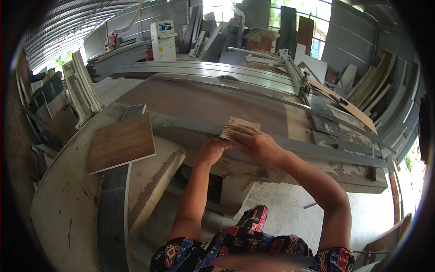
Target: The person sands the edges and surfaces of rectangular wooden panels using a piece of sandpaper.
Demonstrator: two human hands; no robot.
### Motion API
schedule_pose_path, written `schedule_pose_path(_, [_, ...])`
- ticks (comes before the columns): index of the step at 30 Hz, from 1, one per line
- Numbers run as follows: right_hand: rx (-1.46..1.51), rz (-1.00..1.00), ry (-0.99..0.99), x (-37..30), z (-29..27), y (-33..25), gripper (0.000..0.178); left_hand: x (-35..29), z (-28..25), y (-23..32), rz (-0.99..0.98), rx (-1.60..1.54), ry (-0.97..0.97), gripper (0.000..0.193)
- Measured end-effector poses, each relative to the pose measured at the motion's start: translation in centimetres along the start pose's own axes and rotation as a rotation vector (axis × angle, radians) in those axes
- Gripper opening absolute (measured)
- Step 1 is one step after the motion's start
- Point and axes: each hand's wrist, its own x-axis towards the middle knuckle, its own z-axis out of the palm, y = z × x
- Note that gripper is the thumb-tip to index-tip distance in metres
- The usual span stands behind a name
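A small tan block with a ridged, layered edge (242,123) is in my right hand (259,145), whose fingers lie over its top. Its exact kind I cannot make out. Close by on the left, my left hand (214,150) has its fingers curled in against the block's near lower corner; what they grip is hidden. Both hands are over the front edge of a large machine table, at a long grey strip (308,147) running along it. Behind the block lies a wide brown panel (217,102) on the table.
At left, a square brown board (122,144) lies across a long dark board (113,199) on a worn tan surface (63,204). A metal sliding rail (294,70) crosses the far right. Leaning boards (81,90) stand left; a white control cabinet (163,41) stands behind.
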Motion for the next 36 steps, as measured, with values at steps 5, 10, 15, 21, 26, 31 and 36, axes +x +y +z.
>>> schedule_pose_path(5, [0.068, -0.137, -0.089, 7.9, 3.4, -2.1, 0.044, 0.0, 0.1, -1.5, 0.036, 0.087, 0.234, 0.062])
schedule_pose_path(10, [0.004, -0.245, -0.004, 13.0, 7.1, -4.1, 0.042, -0.3, -0.6, -1.8, 0.05, 0.072, 0.181, 0.063])
schedule_pose_path(15, [-0.024, -0.212, 0.035, 12.2, 6.8, -3.9, 0.041, -0.1, -0.6, -1.9, -0.008, 0.165, 0.167, 0.064])
schedule_pose_path(21, [-0.045, 0.026, 0.04, 4.8, 3.5, -0.8, 0.037, 0.2, 0.8, -0.7, 0.093, 0.355, 0.307, 0.057])
schedule_pose_path(26, [-0.175, 0.101, 0.199, -3.8, 0.5, 2.3, 0.036, -0.3, 1.6, 0.3, 0.142, 0.083, 0.094, 0.019])
schedule_pose_path(31, [-0.27, 0.212, 0.267, -13.2, -2.7, 5.9, 0.035, -0.2, 2.2, 0.9, 0.089, 0.038, 0.2, 0.007])
schedule_pose_path(36, [-0.332, 0.45, 0.305, -22.6, -7.6, 9.2, 0.036, 0.0, 2.6, 1.3, 0.061, 0.086, 0.161, 0.002])
